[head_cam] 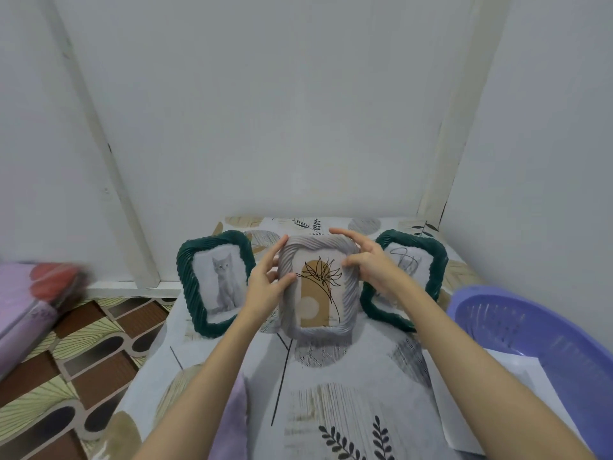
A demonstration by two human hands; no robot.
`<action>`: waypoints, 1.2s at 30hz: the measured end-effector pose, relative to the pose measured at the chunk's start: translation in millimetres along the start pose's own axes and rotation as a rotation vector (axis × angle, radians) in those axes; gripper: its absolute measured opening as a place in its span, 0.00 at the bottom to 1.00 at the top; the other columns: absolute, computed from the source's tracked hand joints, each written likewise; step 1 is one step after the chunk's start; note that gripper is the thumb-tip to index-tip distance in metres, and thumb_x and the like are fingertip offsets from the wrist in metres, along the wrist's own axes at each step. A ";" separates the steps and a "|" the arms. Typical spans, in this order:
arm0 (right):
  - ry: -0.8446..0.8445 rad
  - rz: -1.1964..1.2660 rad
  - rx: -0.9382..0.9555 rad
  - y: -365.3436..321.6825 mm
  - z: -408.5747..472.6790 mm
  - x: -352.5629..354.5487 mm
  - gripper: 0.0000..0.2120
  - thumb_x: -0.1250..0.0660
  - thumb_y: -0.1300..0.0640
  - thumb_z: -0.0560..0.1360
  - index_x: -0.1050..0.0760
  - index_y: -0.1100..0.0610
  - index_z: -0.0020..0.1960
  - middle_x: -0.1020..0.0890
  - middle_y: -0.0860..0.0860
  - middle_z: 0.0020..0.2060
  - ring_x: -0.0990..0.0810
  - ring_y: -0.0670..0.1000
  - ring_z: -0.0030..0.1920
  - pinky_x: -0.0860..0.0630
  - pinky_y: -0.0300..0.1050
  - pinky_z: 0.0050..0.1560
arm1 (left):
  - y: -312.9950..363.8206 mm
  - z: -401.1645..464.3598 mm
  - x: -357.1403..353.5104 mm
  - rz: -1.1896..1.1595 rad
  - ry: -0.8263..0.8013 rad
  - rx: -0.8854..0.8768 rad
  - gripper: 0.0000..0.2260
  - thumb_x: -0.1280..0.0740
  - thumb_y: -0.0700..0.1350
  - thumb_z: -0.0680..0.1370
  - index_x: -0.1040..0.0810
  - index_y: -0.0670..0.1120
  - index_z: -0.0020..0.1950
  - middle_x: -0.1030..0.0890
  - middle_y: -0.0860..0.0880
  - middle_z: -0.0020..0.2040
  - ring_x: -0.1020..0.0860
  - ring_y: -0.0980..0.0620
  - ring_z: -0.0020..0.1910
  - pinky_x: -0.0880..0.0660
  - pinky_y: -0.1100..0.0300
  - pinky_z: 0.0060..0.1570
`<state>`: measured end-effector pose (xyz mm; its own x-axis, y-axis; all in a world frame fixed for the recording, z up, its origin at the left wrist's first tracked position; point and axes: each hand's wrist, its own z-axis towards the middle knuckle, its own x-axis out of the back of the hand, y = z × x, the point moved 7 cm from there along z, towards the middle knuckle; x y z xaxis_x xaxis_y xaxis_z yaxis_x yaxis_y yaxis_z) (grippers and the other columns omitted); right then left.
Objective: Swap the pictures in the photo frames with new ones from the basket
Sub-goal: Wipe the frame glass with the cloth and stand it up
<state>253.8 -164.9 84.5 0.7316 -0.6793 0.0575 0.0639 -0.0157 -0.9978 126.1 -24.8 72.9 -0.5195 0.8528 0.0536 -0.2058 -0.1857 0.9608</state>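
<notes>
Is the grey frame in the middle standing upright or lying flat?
Upright. The grey frame stands on its lower edge, picture facing the camera, both hands on its sides.

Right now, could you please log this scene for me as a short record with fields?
surface: patterned cloth
held item: white frame with a plant drawing
left hand: grips its left edge
right hand: holds its upper right corner
left of it: green frame with a cat picture
right of it: second green frame
far right: purple basket
</notes>
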 end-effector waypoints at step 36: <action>0.652 -0.366 0.284 10.1 -18.4 48.2 0.23 0.40 0.66 0.75 0.32 0.51 0.67 0.25 0.51 0.58 0.26 0.46 0.52 0.26 0.41 0.53 | -4.0 36.7 -39.9 0.552 0.202 -0.416 0.20 0.39 0.31 0.75 0.30 0.42 0.66 0.30 0.44 0.66 0.34 0.52 0.67 0.40 0.62 0.70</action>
<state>277.2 -211.3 76.7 0.0919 -0.9607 0.2621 0.4574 -0.1931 -0.8680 178.1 -40.2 76.8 -0.7737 0.4814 0.4118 -0.1467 -0.7685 0.6228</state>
